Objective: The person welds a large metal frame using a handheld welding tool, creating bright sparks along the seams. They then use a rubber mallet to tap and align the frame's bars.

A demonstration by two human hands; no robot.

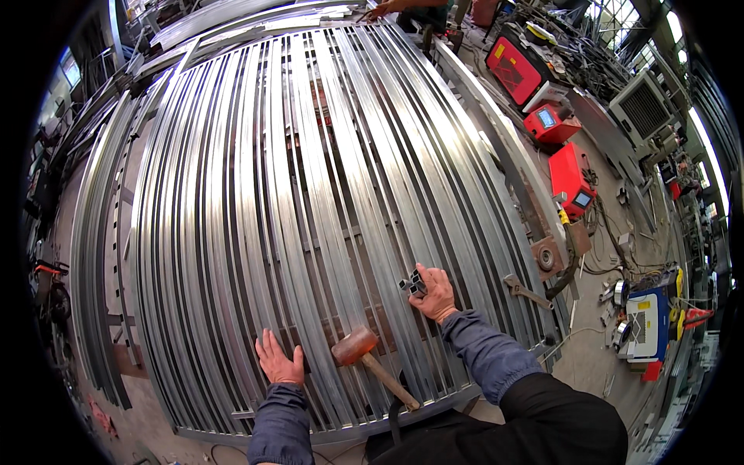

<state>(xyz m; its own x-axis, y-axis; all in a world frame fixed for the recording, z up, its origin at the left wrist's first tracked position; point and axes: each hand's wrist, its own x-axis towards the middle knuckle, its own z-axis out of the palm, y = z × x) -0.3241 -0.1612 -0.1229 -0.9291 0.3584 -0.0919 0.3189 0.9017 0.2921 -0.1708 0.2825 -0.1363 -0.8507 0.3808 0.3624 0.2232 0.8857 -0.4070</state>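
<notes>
Long grey metal profiles (306, 248) lie side by side, with gaps between them, in a large frame in front of me. My left hand (279, 360) rests flat on the profiles near the front edge, fingers spread, holding nothing. In my right hand (435, 294) are several short square metal tube pieces (415, 284), gripped just above the profiles with their open ends facing left. Between my hands a mallet lies on the profiles; its reddish-brown head (354, 346) points away and its wooden handle (390, 384) comes back toward me.
An adjustable wrench (528, 292) lies on the profiles at the right. Beyond the frame's right side stand red machines (572, 177) and a blue-and-white machine (648, 325) among cables. More long profiles (99, 256) lie at the left. Another person's arm (395, 8) reaches in at the far edge.
</notes>
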